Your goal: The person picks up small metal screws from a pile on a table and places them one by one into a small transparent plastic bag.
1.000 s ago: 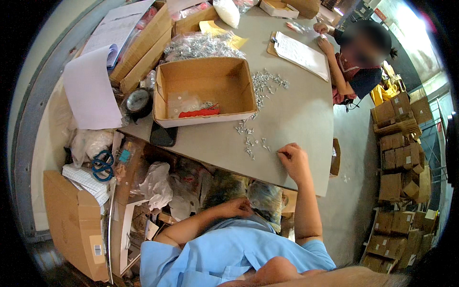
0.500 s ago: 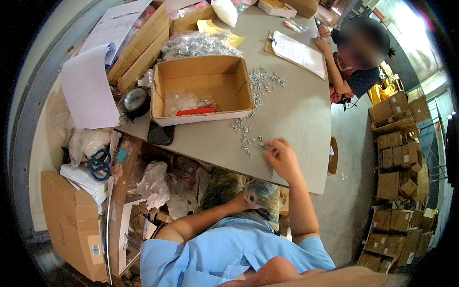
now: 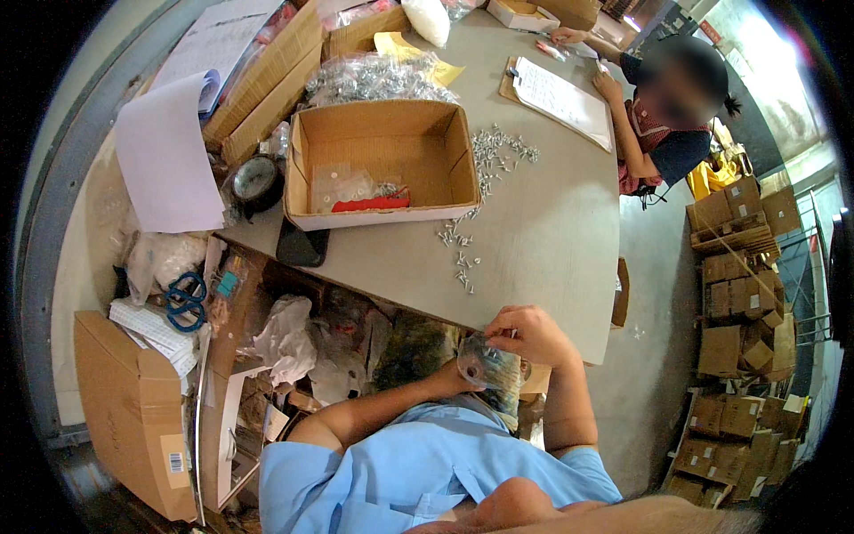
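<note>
My left hand (image 3: 455, 380) is closed on the edge of a clear plastic bag (image 3: 479, 363), just below the table's near edge. Over the bag's mouth, my right hand (image 3: 537, 336) has its fingers pinched together and pointing down. Small metallic screws show at its fingertips, partly hidden by the fingers. On the table, loose silver screws (image 3: 504, 149) lie in a heap, with a thinner trail of screws (image 3: 463, 274) reaching toward me. Left of them stands an open cardboard box (image 3: 382, 219) holding small clear bags and a red item (image 3: 371, 204).
A dark phone (image 3: 301, 245) and a black round tape roll (image 3: 255, 184) lie left of the box. Behind it are bagged screws (image 3: 381, 78). Across the table a person sits by a clipboard (image 3: 562, 102). Blue scissors (image 3: 186, 303) hang low left; stacked cartons (image 3: 725, 343) stand at right.
My right hand has come back from the screw trail to the bag's mouth, and a few screws are gone from the trail. The other person's hand has reached farther across the table.
</note>
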